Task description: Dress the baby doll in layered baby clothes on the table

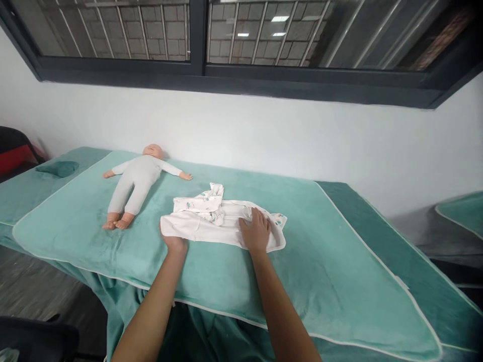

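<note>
A white baby garment [211, 229] with a small coloured print lies partly folded on a green plush cover [339, 281]. My left hand [175, 243] is under the garment's left end, and the cloth hides most of its fingers. On the right part of the garment rests my right hand [257, 232], palm down with its fingers apart. A baby doll [138, 178] in a light grey suit lies on its back to the left, arms spread and feet towards me, apart from both hands.
The green-covered bed or table runs along a white wall [245, 128] below a dark window frame [199, 70]. A dark green cloth piece [58, 168] lies at the far left. A black and red object [17, 156] stands beyond the left end, a black item [37, 337] at the lower left.
</note>
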{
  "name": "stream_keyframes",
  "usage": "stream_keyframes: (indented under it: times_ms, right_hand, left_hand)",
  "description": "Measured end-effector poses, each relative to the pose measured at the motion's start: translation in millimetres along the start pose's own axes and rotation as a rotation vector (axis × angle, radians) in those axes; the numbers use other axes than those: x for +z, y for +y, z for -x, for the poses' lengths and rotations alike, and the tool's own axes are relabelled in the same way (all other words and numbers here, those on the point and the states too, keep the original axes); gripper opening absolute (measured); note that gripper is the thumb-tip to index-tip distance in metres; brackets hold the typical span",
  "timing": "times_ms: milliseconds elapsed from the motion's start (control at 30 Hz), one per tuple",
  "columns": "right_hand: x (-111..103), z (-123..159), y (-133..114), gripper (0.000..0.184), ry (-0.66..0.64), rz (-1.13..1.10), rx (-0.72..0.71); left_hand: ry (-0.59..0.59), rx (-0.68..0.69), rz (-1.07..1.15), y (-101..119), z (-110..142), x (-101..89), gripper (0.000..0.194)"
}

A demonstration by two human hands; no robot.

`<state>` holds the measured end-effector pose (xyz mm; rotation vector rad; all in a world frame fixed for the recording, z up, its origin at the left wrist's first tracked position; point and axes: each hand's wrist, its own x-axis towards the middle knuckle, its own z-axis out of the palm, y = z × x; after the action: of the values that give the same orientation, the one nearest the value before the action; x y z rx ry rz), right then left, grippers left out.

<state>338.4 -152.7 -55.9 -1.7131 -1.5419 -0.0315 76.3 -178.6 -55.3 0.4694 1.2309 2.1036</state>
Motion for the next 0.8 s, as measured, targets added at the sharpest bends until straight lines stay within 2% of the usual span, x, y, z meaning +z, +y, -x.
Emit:
stream_keyframes:
  times_ms: [100, 167, 233, 367, 433, 500, 567, 600, 700, 800]
  right_hand:
    - [-4.0, 1.4, 0.8, 0.052, 0.004, -0.007, -0.017]
    - [-9.6, 3.5, -3.5, 0.05, 0.044, -0.037, -0.075]
    - [-15.4, 4.6, -15.3, 0.047, 0.038, -0.086, -0.213]
    - [-15.1, -7.0, -61.3, 0.061, -0.211, -0.049, -0.584]
    - [-7.1, -21.5, -88.1, 0.068, -0.349, 0.013, -0.693]
    - [2.3, -39.9, -110.8, 0.058, -0.491, 0.035, -0.737]
    - [7.8, -59.9, -126.2, 0.049, -0.557, -0.022, -0.655]
    - [7.5, -69.7, -130.6, 0.047, -0.535, -0.095, -0.565]
    - [-9.9, -95.3, -130.0, 0.045, -0.292, -0.456, -0.223]
    - [-51.1, -106.8, -106.1, 0.039, 0.014, -0.804, -0.005]
  left_hand:
    - [0.023, -0.016, 0.037, 20.0, -5.3, -14.4, 0.033]
    - [-0.042, -0.065, 0.051, 32.8, -6.2, -23.2, 0.03]
    - [-0.131, -0.113, 0.046, 41.6, -5.1, -28.2, 0.03]
    - [-0.217, -0.141, 0.04, 44.8, -3.3, -27.6, 0.03]
    - [-0.218, -0.144, 0.049, 42.9, -3.9, -25.8, 0.029]
    - [-0.202, -0.136, 0.068, 41.6, -4.8, -24.9, 0.029]
    - [-0.191, -0.132, 0.103, 41.6, -5.1, -24.6, 0.03]
    - [-0.191, -0.137, 0.121, 42.0, -5.0, -24.6, 0.029]
    - [-0.212, -0.166, 0.153, 42.7, -3.5, -24.8, 0.028]
    - [-0.23, -0.17, 0.14, 43.0, -2.4, -25.9, 0.028]
